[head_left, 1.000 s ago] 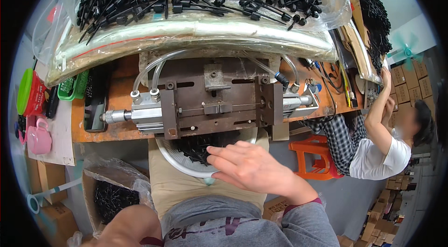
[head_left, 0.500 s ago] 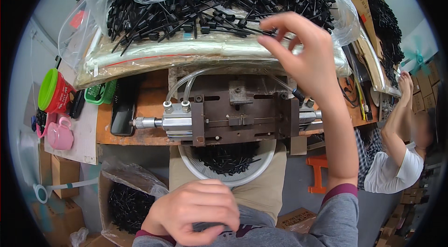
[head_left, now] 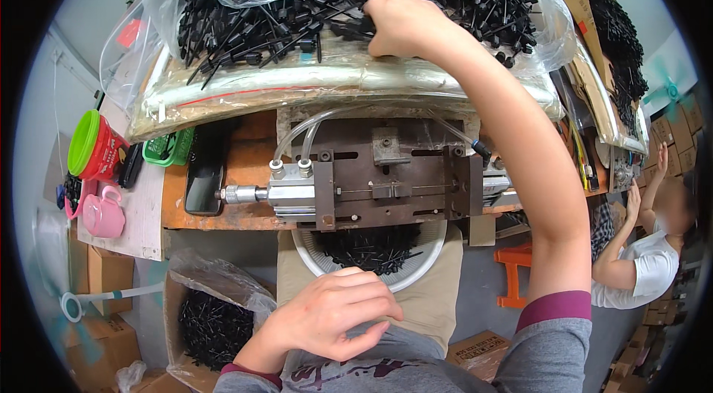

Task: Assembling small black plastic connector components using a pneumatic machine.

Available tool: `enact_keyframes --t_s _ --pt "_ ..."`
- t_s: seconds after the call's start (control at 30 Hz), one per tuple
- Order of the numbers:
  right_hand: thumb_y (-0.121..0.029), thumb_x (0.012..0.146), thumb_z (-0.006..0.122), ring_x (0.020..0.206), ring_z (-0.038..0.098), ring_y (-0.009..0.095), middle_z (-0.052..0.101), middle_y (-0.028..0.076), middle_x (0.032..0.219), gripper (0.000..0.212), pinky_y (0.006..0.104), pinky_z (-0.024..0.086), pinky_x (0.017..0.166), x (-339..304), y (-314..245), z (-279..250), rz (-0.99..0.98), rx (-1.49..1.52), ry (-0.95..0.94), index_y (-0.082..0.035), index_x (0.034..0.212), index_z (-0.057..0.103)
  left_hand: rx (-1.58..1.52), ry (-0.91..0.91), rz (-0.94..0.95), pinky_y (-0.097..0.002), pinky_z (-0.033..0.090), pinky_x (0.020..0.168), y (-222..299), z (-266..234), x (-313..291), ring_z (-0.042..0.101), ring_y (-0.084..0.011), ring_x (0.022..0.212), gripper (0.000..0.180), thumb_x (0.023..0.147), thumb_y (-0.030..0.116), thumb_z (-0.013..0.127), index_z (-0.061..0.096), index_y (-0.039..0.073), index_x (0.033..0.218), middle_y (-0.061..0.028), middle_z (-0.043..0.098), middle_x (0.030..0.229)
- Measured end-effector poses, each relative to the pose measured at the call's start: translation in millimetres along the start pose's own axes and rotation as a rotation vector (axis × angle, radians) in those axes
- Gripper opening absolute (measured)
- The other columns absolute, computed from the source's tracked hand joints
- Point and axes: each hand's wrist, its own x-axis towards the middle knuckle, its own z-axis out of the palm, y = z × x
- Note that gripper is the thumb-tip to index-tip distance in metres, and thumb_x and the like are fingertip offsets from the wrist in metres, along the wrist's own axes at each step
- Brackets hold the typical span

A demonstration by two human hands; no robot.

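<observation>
My right hand point(head_left: 408, 24) reaches into a pile of black plastic parts with thin stems point(head_left: 260, 29), heaped on a plastic-wrapped board point(head_left: 297, 89). Its thumb and forefinger are apart around some of the parts; the other fingertips are hidden. My left hand point(head_left: 334, 315) hovers over my lap, loosely bent with the thumb apart, and nothing shows in it. Between the hands, a metal fixture point(head_left: 386, 200) with a silver cylinder at each side sits on the bench edge. Below it, a white basket point(head_left: 308, 256) on my lap holds similar black parts.
A phone point(head_left: 204, 181), a green basket point(head_left: 178, 148), a red tub point(head_left: 100, 148) and a pink mug point(head_left: 104, 215) stand at left. A lined carton point(head_left: 174, 319) of black parts is at lower left. An orange stool point(head_left: 512, 274) and another person point(head_left: 642, 267) are at right.
My right hand has moved left and away from me, down into the pile. My left hand has shifted slightly right. The co-worker's hands have moved apart.
</observation>
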Motion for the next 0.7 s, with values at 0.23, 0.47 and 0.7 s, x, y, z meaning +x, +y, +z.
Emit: enact_keyframes --t_s 0.23,0.47,0.7 --pt "-0.013 0.079 0.078 0.102 0.07 0.036 0.072 0.02 0.111 0.042 0.0447 0.056 0.092 -23.0 34.5 -5.1 -0.107 0.105 0.138 0.002 0.117 0.071 0.034 0.098 -0.013 -0.0352 0.054 0.07 -2.4 -8.5 0.7 0.069 -0.0253 0.078 0.017 0.076 -0.003 0.071 0.075 0.003 0.092 -0.0092 0.073 0.087" --pt "-0.003 0.083 0.07 0.107 0.068 0.036 0.069 0.014 0.117 0.036 0.0448 0.056 0.093 -35.1 48.3 1.5 -0.202 -0.133 0.284 -0.001 0.119 0.07 0.079 0.437 -0.083 -0.0324 0.056 0.07 -2.9 -17.2 8.1 0.071 -0.0235 0.08 0.018 0.08 -0.009 0.069 0.074 -0.001 0.095 -0.0119 0.073 0.091" --pt "-0.008 0.083 0.075 0.086 0.069 0.034 0.071 0.015 0.096 0.022 0.0393 0.056 0.078 -33.8 67.2 -1.8 -0.127 0.149 0.498 0.0 0.104 0.073 0.131 0.484 -0.119 -0.0313 0.056 0.072 -3.0 -15.8 14.5 0.07 -0.0235 0.084 0.018 0.084 -0.007 0.071 0.073 -0.002 0.101 -0.0139 0.073 0.095"
